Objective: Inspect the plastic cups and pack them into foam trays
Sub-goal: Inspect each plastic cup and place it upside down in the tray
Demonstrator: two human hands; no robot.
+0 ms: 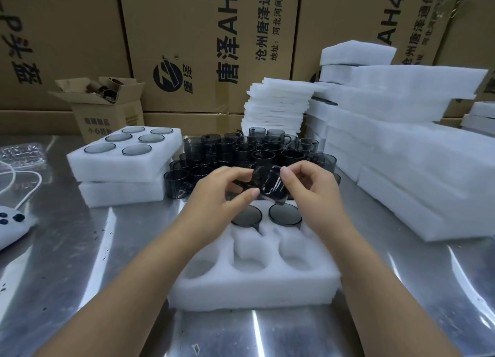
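I hold one dark smoky plastic cup (270, 186) tilted on its side above the foam tray (254, 281) in front of me. My left hand (219, 193) grips its left side and my right hand (313, 187) pinches its right rim. Two cups (284, 214) sit in the tray's far pockets, bottoms up; the nearer pockets are open holes. A cluster of several loose dark cups (241, 150) stands on the metal table behind my hands.
A filled foam tray (120, 155) lies on another tray at the left. Stacks of foam trays (401, 147) and foam sheets (276, 107) rise at the right. Cardboard boxes (187, 48) wall the back; a white device with cable (10, 222) lies far left.
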